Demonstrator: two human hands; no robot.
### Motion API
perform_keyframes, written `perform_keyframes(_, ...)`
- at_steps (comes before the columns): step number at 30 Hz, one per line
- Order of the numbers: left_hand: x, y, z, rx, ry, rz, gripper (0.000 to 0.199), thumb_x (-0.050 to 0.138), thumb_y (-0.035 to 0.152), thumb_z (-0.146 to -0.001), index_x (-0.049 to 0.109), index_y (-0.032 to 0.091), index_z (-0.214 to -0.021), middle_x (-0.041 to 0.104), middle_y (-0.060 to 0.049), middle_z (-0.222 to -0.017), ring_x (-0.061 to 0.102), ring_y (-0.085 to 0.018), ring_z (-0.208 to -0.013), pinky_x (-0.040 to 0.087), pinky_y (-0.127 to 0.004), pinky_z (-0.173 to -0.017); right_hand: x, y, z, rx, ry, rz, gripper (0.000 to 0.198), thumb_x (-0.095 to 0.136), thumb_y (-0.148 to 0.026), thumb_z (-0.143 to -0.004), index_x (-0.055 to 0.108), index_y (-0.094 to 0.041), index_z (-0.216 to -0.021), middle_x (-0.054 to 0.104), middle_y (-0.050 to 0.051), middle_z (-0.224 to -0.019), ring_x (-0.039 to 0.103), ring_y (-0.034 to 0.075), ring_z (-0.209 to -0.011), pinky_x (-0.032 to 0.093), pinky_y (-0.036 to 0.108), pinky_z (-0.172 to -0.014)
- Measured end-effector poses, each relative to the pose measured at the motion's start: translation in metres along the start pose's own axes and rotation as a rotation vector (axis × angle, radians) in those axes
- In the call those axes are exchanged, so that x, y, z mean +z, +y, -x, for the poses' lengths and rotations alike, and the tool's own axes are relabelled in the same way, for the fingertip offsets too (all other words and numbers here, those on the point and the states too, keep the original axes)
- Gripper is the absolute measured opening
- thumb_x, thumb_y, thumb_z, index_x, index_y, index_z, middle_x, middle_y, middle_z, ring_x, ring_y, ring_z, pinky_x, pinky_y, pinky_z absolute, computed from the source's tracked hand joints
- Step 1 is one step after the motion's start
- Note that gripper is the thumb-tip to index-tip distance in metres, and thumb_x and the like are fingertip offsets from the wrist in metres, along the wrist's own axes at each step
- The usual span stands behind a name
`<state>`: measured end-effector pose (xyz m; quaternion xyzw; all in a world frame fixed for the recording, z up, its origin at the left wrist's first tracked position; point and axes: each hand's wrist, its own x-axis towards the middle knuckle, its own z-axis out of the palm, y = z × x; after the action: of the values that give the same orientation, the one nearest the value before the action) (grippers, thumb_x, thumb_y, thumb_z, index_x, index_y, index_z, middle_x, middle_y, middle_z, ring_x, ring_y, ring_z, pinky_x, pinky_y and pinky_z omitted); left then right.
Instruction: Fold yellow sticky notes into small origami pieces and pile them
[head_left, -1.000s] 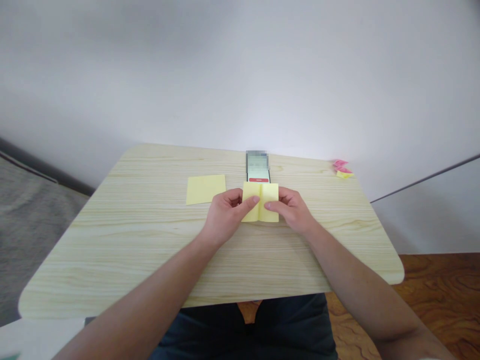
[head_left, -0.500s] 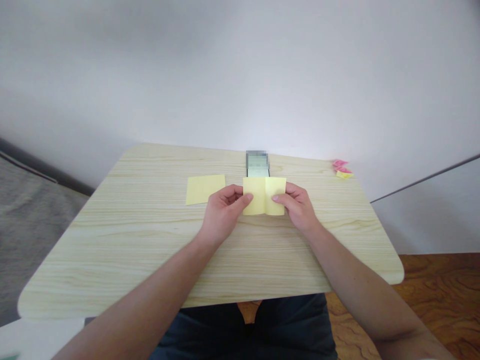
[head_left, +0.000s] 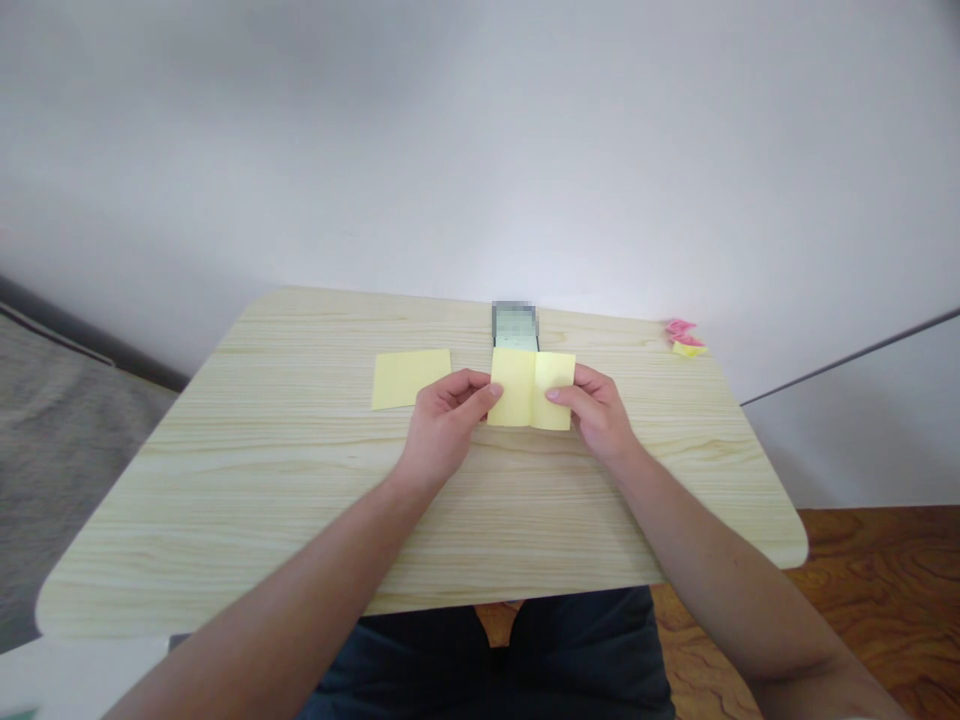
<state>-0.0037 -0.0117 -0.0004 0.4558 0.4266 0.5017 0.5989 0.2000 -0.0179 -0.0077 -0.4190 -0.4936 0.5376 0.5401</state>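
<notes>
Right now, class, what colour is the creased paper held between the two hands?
The creased paper is pale yellow; the head view shows it best.

Across the upper view, a smooth, pale grey-white wall (head_left: 480, 150), shaded toward the top left, brighter low down near the middle. At right, a thin, dark, slanting line (head_left: 847, 353) across it. In front, a light wood-grain tabletop (head_left: 285, 470) with rounded corners. At lower right, a reddish-brown floor (head_left: 892, 590) with dark, swirling wood grain. At far left, a mottled grey, fabric-like surface (head_left: 60, 450). Soft, diffuse light throughout.
</notes>
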Motion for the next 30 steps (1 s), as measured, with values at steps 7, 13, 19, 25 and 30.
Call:
perform_keyframes(7,0.0013,0.0012,0.0004,0.000,0.017,-0.006,0.023,0.082,0.037,-0.077,0.073,0.017,-0.081,0.065,0.001,-0.071,0.054,-0.011,-0.067,0.040,-0.023,-0.063,0.0013,-0.0026,0.0002,-0.005,0.000,-0.047,0.018,0.077,-0.026,-0.077,0.080,-0.024,-0.095,0.079,0.000,-0.093,0.070,0.021,-0.083,0.055,0.035,-0.080)
perform_keyframes(13,0.0010,0.0010,0.0006,-0.006,-0.005,0.003,0.023,0.082,0.038,-0.078,0.074,0.017,-0.082,0.066,0.000,-0.073,0.055,-0.011,-0.067,0.041,-0.023,-0.064,0.0042,-0.0051,0.0011,0.029,0.019,-0.096,0.020,0.078,-0.028,-0.077,0.080,-0.024,-0.096,0.079,0.000,-0.092,0.072,0.023,-0.085,0.057,0.037,-0.081)
perform_keyframes(19,-0.0004,0.0000,-0.0005,-0.012,-0.030,-0.028,0.024,0.080,0.040,-0.079,0.073,0.017,-0.081,0.066,0.000,-0.072,0.055,-0.012,-0.065,0.041,-0.024,-0.062,0.0077,-0.0067,0.0022,0.030,-0.018,-0.124,0.025,0.076,-0.043,-0.084,0.078,-0.023,-0.099,0.078,0.003,-0.092,0.072,0.023,-0.086,0.058,0.038,-0.084)
perform_keyframes(25,0.0003,0.0017,-0.0013,-0.052,-0.094,-0.019,0.022,0.077,0.038,-0.079,0.075,0.016,-0.083,0.069,-0.003,-0.077,0.058,-0.014,-0.069,0.044,-0.026,-0.066,0.0028,-0.0047,0.0002,-0.017,-0.096,0.001,0.031,0.069,-0.052,-0.090,0.079,-0.022,-0.088,0.075,0.003,-0.082,0.068,0.017,-0.077,0.056,0.034,-0.078)
perform_keyframes(30,0.0010,0.0028,-0.0003,-0.027,-0.110,-0.011,0.032,0.071,0.047,-0.086,0.073,0.016,-0.079,0.065,-0.003,-0.072,0.057,-0.014,-0.067,0.047,-0.027,-0.064,0.0047,-0.0074,0.0012,-0.050,-0.033,0.187,0.013,0.083,-0.031,-0.077,0.079,-0.023,-0.087,0.077,0.001,-0.086,0.067,0.016,-0.080,0.055,0.031,-0.079)
